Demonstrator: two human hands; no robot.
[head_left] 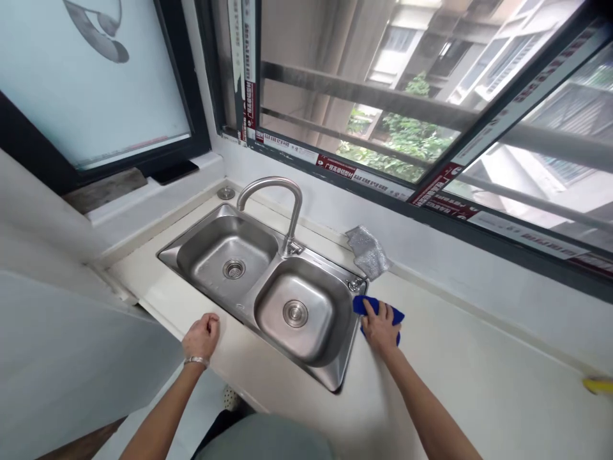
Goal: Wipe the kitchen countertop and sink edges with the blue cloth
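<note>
My right hand [380, 327] presses a blue cloth [396, 315] onto the countertop, at the right rim of the sink. Curled into a loose fist, my left hand [201, 335] rests on the counter's front edge, left of the sink; I see nothing in it. Between the two hands lies a stainless steel double-bowl sink [249, 304], with a drain in each bowl. A curved faucet [293, 217] rises behind the divider, its spout over the left bowl. Close behind the cloth, a silvery grey cloth [368, 252] lies against the back wall.
The pale countertop [460, 358] stretches to the right, where a yellow object [597, 385] sits at the edge of view. A window with a dark frame [335, 167] runs along the back. A dark flat object [175, 172] lies on the left ledge.
</note>
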